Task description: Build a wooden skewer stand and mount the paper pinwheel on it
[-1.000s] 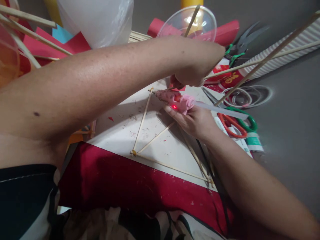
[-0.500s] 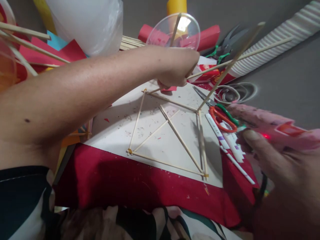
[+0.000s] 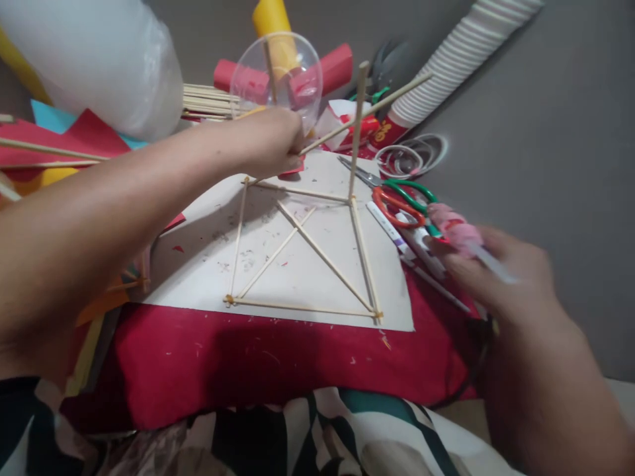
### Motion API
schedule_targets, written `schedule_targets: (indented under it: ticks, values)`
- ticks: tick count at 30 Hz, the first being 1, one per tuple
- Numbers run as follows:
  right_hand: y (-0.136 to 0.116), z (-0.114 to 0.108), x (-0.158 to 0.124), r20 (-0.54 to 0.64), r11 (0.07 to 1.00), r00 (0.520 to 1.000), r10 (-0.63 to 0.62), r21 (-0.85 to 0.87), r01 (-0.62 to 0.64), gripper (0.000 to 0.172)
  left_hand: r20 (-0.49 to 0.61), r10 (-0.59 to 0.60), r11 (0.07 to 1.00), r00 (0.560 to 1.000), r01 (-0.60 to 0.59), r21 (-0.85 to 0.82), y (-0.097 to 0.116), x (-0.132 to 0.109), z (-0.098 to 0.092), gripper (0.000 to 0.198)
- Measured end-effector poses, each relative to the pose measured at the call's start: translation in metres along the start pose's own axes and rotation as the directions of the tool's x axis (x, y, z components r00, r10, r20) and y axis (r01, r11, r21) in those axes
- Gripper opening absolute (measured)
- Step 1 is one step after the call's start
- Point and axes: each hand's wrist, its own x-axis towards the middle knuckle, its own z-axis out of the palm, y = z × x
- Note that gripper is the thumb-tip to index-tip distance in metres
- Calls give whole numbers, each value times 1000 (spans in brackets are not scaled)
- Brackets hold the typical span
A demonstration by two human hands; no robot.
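Note:
A frame of thin wooden sticks (image 3: 297, 307) lies on a white board, its corners joined with amber-coloured blobs or ties. One stick (image 3: 358, 125) rises from its far right corner. My left hand (image 3: 280, 142) reaches over the far side with its fingers closed around a slanting stick (image 3: 372, 114); the fingertips are partly hidden. At the right, my right hand (image 3: 496, 271) grips a pink glue gun (image 3: 459, 231), and a translucent glue stick (image 3: 493, 263) pokes out of its back. Orange-and-green-handled scissors (image 3: 399, 203) lie just left of the gun.
White pen-like sticks (image 3: 384, 223) lie beside the scissors. Behind stand a clear plastic cup (image 3: 312, 79), rolled red and yellow paper (image 3: 275, 26), a stack of paper cups (image 3: 446, 63) and a white coil (image 3: 404, 158). A red sheet (image 3: 297, 357) lies under the white board (image 3: 198, 264).
The view has shifted, so the frame appears further left. My right hand has turned the glue gun, whose back now points toward the lower right. My left hand keeps its hold on the stick.

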Motion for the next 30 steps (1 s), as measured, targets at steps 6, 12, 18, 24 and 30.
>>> schedule_targets:
  ticks: [6, 12, 18, 24, 30]
  values:
    - [12, -7, 6, 230, 982, 960, -160, 132, 132, 29, 53, -120, 993, 991, 120, 18, 3, -1, -2, 29]
    - [-1, -52, -2, 101, 918, 944, -313, 286, 274, 45, 40, -145, 984, 989, 149, -102, -7, 4, 4, 21]
    - [-131, -64, -2, 175, 416, 835, -521, 907, 70, 48, 12, -131, 987, 991, 132, -89, -2, -3, 3, 25]
    - [-213, -27, 20, 137, 101, 911, -389, 989, -106, 31, -15, -182, 983, 983, 182, -24, 10, -7, 6, 24]
    - [-225, -22, 30, 129, 149, 963, -237, 984, -95, 39, 37, -251, 957, 967, 254, -139, 8, -22, 3, 19]
